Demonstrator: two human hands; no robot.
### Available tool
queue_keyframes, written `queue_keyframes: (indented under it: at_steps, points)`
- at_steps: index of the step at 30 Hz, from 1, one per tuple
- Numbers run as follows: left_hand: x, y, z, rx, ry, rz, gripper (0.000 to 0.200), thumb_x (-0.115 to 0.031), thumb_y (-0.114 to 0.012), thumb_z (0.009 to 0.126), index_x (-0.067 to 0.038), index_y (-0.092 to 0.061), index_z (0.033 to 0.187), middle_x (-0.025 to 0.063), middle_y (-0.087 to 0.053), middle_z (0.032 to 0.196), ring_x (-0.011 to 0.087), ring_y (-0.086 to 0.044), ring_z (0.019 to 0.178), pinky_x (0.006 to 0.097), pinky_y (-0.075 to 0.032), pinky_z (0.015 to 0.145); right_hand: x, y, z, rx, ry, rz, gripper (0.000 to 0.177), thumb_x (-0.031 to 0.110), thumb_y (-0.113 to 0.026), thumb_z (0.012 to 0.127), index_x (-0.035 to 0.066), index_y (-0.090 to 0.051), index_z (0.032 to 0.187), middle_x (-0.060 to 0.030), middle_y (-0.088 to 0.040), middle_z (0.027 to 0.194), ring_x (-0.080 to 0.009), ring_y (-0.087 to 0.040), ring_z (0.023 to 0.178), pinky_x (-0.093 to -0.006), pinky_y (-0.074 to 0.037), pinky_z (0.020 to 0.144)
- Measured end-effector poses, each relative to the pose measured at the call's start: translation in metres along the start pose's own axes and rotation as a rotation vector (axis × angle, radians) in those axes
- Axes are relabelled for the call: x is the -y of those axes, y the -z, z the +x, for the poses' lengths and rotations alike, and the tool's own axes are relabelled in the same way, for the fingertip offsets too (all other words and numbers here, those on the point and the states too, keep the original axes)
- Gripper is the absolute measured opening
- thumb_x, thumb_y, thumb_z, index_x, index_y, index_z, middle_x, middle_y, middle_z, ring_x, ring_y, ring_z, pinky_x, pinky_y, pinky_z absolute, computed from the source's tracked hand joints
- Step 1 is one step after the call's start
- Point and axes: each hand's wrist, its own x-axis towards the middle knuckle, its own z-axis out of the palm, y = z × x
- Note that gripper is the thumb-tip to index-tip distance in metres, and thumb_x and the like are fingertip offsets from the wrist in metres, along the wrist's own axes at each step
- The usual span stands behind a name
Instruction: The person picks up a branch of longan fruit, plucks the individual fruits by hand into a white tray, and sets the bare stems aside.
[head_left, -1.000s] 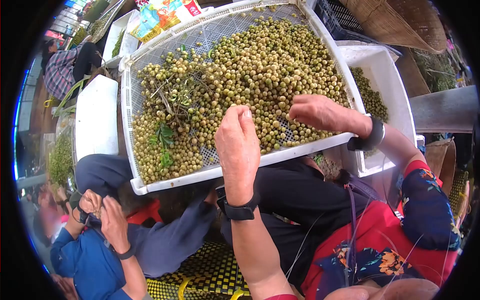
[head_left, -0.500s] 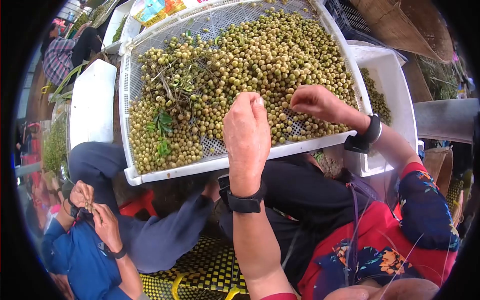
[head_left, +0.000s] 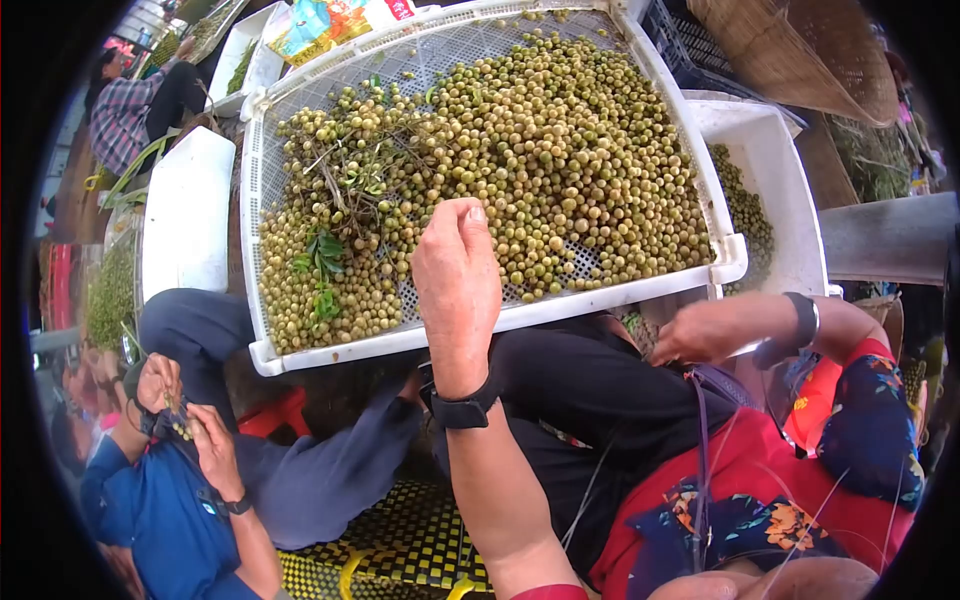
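Observation:
Small round yellow-green fruits fill much of a white perforated tray. My left hand is over the tray's near edge, fingers curled together and thumb on top; whatever they hold is hidden. Lower and to the right, outside the tray, my right hand is near its near right corner. Its fingers are bent and close together, pointing down, and I cannot see anything between them. Thin stems and green leaves lie among the fruits on the tray's left side.
A white bin with more fruits stands to the right. At the lower left, a co-worker's hands handle a small fruit sprig. White foam boxes are on the left, a colourful packet behind the tray, and a woven basket at upper right.
My right hand has moved from above the fruits down and right, outside the tray. My left hand has shifted slightly left, still closed. The co-worker's hands moved a little.

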Motion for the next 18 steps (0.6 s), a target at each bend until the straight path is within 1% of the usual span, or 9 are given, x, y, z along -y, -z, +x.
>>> queue_keyframes:
  at_steps: [1, 2, 4, 6, 9, 12, 15, 17, 18]
  points:
    - [0.001, 0.001, 0.000, 0.000, -0.009, 0.037, 0.023, -0.017, -0.052, 0.099, 0.001, -0.065, 0.105, 0.0109, -0.071, 0.086, 0.0158, -0.066, 0.074, 0.0297, -0.052, 0.068, 0.004, 0.014, 0.009, -0.029, -0.028, 0.126, 0.016, 0.009, -0.058, 0.085, 0.006, -0.062, 0.101, -0.0146, -0.063, 0.091, -0.0342, -0.064, 0.085, -0.0449, -0.050, 0.070]
    - [0.001, 0.000, -0.001, -0.002, -0.002, 0.043, 0.023, -0.017, -0.052, 0.099, 0.001, -0.065, 0.105, 0.0109, -0.071, 0.086, 0.0158, -0.066, 0.074, 0.0297, -0.052, 0.068, -0.002, 0.018, 0.021, -0.332, 0.043, 0.010, 0.007, 0.011, -0.059, 0.086, 0.006, -0.061, 0.090, -0.0106, -0.059, 0.072, -0.0340, -0.062, 0.072, -0.0444, -0.049, 0.064]
    - [-0.002, -0.003, 0.000, -0.016, 0.039, -0.076, 0.021, -0.015, -0.051, 0.097, 0.002, -0.064, 0.100, 0.0218, -0.068, 0.090, 0.0391, -0.066, 0.083, 0.0455, -0.050, 0.073, -0.004, 0.052, 0.051, -0.638, 0.089, -0.134, 0.006, 0.011, -0.059, 0.086, 0.005, -0.057, 0.089, -0.0125, -0.055, 0.080, -0.0336, -0.059, 0.074, -0.0423, -0.048, 0.063]
    - [-0.001, -0.003, 0.000, -0.009, 0.052, -0.082, 0.021, -0.015, -0.051, 0.097, 0.002, -0.063, 0.100, 0.0217, -0.068, 0.090, 0.0394, -0.065, 0.083, 0.0458, -0.049, 0.074, -0.025, 0.068, 0.098, -0.910, 0.125, -0.201, 0.006, 0.012, -0.058, 0.090, 0.007, -0.059, 0.094, -0.0107, -0.054, 0.085, -0.0324, -0.059, 0.077, -0.0424, -0.048, 0.066]
    - [0.001, 0.001, 0.002, -0.010, 0.074, -0.084, 0.021, -0.015, -0.051, 0.097, 0.002, -0.063, 0.100, 0.0218, -0.068, 0.091, 0.0400, -0.065, 0.084, 0.0462, -0.049, 0.074, -0.046, 0.089, 0.141, -0.959, 0.034, -0.412, 0.005, 0.014, -0.060, 0.089, 0.010, -0.060, 0.093, -0.0096, -0.053, 0.087, -0.0302, -0.059, 0.086, -0.0421, -0.049, 0.069]
    - [-0.001, 0.005, 0.002, -0.006, 0.084, -0.075, 0.022, -0.016, -0.051, 0.097, 0.002, -0.063, 0.100, 0.0222, -0.067, 0.091, 0.0404, -0.065, 0.084, 0.0464, -0.049, 0.075, -0.062, 0.094, 0.158, -0.857, 0.005, -0.496, 0.006, 0.014, -0.061, 0.087, 0.010, -0.058, 0.089, -0.0091, -0.052, 0.087, -0.0293, -0.058, 0.088, -0.0418, -0.049, 0.069]
    - [-0.001, 0.003, 0.002, -0.001, 0.067, -0.070, 0.023, -0.017, -0.050, 0.098, 0.001, -0.063, 0.100, 0.0226, -0.067, 0.091, 0.0409, -0.064, 0.085, 0.0465, -0.049, 0.075, -0.065, 0.094, 0.162, -0.906, 0.044, -0.469, 0.007, 0.013, -0.062, 0.085, 0.009, -0.056, 0.086, -0.0089, -0.052, 0.087, -0.0294, -0.058, 0.087, -0.0418, -0.048, 0.069]
    - [0.001, 0.000, 0.004, -0.025, 0.015, -0.025, 0.025, -0.018, -0.053, 0.099, 0.003, -0.064, 0.102, 0.0124, -0.070, 0.084, 0.0177, -0.067, 0.073, 0.0316, -0.052, 0.068, -0.063, 0.094, 0.157, -0.920, 0.046, -0.453, 0.007, 0.013, -0.060, 0.087, 0.008, -0.055, 0.087, -0.0088, -0.052, 0.087, -0.0294, -0.058, 0.088, -0.0418, -0.048, 0.069]
    - [0.001, 0.000, 0.003, -0.025, 0.009, -0.025, 0.025, -0.018, -0.053, 0.099, 0.003, -0.064, 0.102, 0.0124, -0.070, 0.084, 0.0177, -0.067, 0.073, 0.0316, -0.052, 0.068, -0.060, 0.094, 0.153, -0.936, 0.027, -0.395, 0.007, 0.012, -0.060, 0.087, 0.009, -0.054, 0.089, -0.0098, -0.051, 0.087, -0.0311, -0.057, 0.084, -0.0426, -0.047, 0.067]
